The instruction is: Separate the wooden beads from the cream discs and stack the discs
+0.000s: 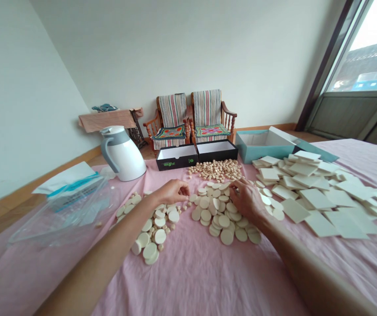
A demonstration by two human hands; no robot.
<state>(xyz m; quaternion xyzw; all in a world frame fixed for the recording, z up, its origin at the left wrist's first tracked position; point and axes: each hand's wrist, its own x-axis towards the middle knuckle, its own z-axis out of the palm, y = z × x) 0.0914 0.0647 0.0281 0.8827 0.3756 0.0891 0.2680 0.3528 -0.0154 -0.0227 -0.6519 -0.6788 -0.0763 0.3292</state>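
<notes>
Both my arms reach forward over a pink cloth (191, 272) covered with cream pieces. My left hand (172, 192) hovers with its fingers curled and pinched together at the gap between two piles of round discs; what they pinch is too small to make out. The left pile of discs (150, 228) lies under my forearm. My right hand (246, 198) rests palm down on the middle pile of round discs (219, 215), fingers bent onto the pieces. A heap of small round beads (215, 170) lies just beyond both hands.
Cream square tiles (320, 193) spread to the right. At the back stand a black open box (197, 156), a teal box (261, 145) and a white jug (122, 153). A clear plastic bag (63, 210) lies left. Two striped chairs (191, 118) stand by the wall.
</notes>
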